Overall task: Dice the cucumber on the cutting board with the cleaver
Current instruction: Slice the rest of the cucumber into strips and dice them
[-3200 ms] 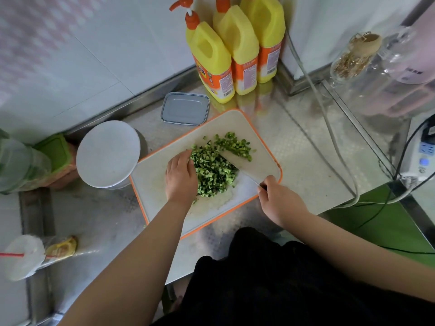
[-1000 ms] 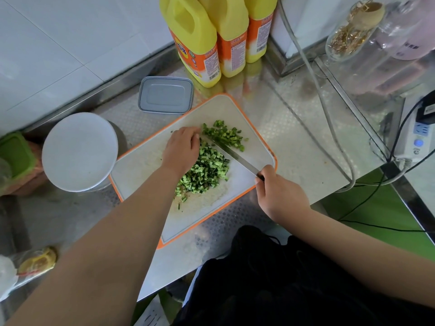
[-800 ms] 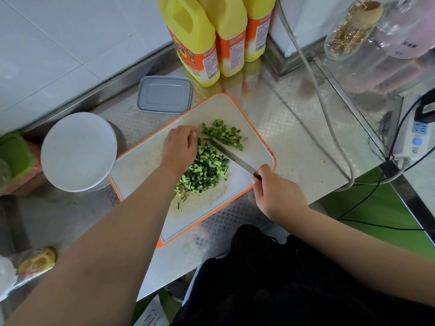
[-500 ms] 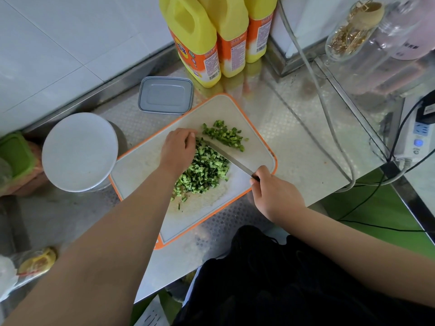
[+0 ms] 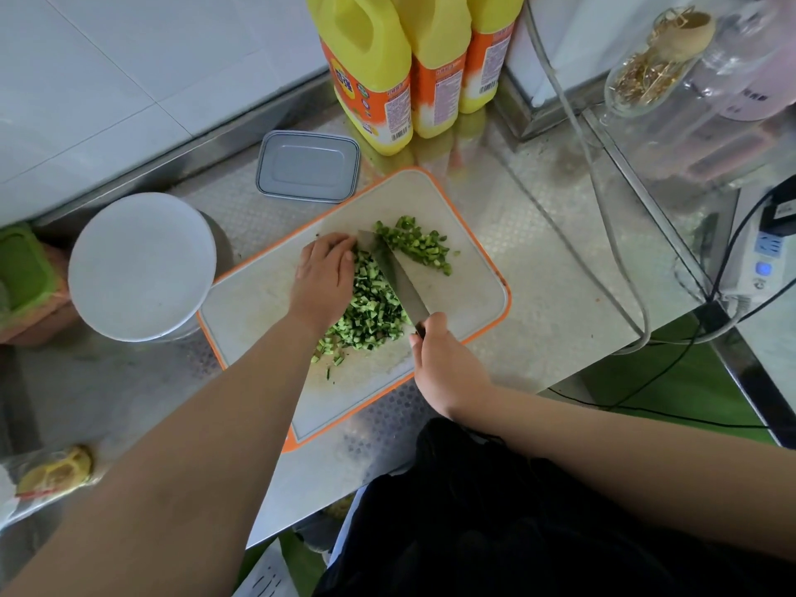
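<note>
While the right hand grips the steel cleaver, the left hand (fingers apparently flat) rests against diced green cucumber on the orange-rimmed white cutting board.

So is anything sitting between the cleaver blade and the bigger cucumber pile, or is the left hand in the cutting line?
Nothing visible blocks it. The steel cleaver, gripped by the right hand, lies along the right edge of the larger heap of diced green cucumber. The left hand rests on the heap's far left side, its fingertips close to the blade tip.
</note>
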